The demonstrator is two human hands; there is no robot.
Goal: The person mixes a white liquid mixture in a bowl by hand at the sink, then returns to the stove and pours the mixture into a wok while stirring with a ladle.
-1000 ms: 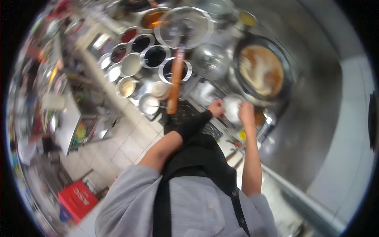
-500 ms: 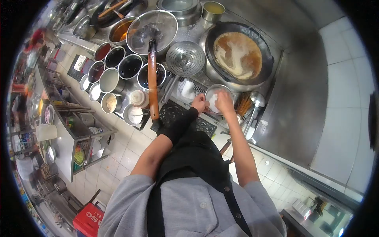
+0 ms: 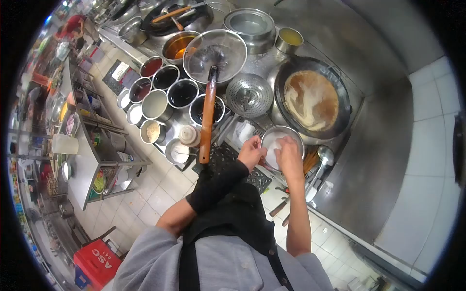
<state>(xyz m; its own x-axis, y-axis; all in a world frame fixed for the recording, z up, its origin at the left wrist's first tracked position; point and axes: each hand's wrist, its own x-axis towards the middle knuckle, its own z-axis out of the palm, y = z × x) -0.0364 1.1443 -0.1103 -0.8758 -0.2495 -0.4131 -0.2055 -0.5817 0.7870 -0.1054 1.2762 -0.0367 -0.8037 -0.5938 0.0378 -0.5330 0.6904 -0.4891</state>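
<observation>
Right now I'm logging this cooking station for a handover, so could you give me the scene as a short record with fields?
Left grip: at the left rim of the metal bowl; hold unclear
Right grip: fingers reaching into the bowl
Bowl contents: white; exact kind unclear
Wok: beyond the bowl, to its right, holding brown liquid with pale streaks
Perforated strainer: left of the wok
Wooden handle: on the mesh strainer, pointing toward the person

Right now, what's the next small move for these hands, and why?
Probably gather a little of the white contents with the right hand: it is already at the bowl, fingertips angled down inside, while the left hand sits at the near-left rim.
</observation>
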